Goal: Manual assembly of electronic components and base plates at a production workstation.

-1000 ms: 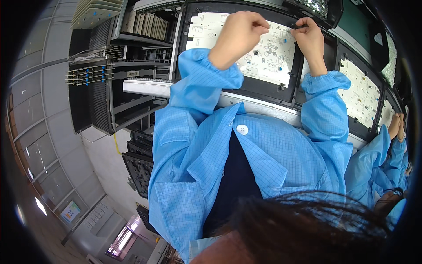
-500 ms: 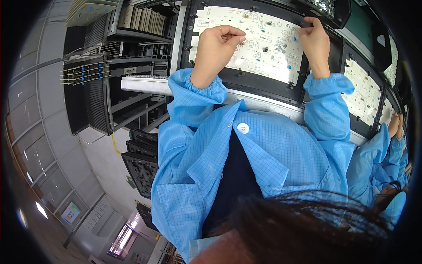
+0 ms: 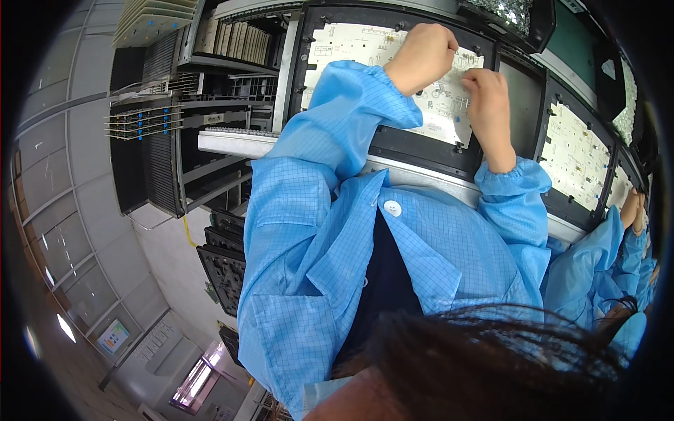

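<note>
A white printed circuit board point(image 3: 344, 52) with small components lies in a black frame point(image 3: 400, 144) in front of me. My left hand point(image 3: 423, 57) is over the board's far right part, its fingers curled and closed. The back of that hand hides its fingertips and anything they hold. To its right, my right hand point(image 3: 489, 109) reaches over the board's right edge with thumb and forefinger brought together. Whatever is between them is too small to make out. Blue sleeves cover both my forearms, and the left one hides part of the board.
Another framed board point(image 3: 576, 151) is on the line to the right, where co-workers' hands point(image 3: 632, 210) show. A metal rail point(image 3: 449, 179) runs along the near side. Racks of upright boards point(image 3: 235, 45) stand at left. Bins of small parts point(image 3: 502, 14) lie beyond.
My left hand has moved right across the board, its forearm now over the near left part. My right hand has come down and slightly left, its fingers closer to the left hand.
</note>
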`<act>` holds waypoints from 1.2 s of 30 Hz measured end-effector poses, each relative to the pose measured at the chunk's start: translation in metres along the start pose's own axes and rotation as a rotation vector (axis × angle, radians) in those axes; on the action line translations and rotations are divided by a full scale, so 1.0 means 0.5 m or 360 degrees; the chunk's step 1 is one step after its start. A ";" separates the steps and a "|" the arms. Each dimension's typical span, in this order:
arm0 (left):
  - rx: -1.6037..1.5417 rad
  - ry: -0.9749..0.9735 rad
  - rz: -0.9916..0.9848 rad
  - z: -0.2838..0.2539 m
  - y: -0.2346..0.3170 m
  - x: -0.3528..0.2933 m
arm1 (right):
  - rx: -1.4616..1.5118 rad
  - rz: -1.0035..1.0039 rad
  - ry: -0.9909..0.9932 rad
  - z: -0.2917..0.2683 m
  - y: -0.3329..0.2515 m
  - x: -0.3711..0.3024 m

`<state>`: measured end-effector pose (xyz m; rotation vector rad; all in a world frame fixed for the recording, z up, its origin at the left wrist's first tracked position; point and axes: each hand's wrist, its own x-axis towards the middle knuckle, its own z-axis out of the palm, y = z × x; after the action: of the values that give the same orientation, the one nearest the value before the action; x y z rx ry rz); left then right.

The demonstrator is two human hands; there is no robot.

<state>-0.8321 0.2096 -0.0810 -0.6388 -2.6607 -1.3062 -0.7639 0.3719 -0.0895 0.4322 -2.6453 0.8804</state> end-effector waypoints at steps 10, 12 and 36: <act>0.0009 -0.0155 -0.0068 0.052 -0.014 0.026 | 0.0374 0.0523 0.0437 -0.033 0.059 -0.010; 0.0011 -0.0172 -0.0079 0.054 -0.008 0.032 | 0.0326 0.0519 0.0428 -0.036 0.055 -0.012; 0.0489 -0.0373 0.0083 0.008 -0.011 -0.097 | 0.0211 0.0774 -0.0039 -0.008 0.073 0.078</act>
<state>-0.7900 0.1941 -0.1012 -0.8536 -2.9190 -0.8271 -0.8120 0.3952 -0.0904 -0.1877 -2.7693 1.1981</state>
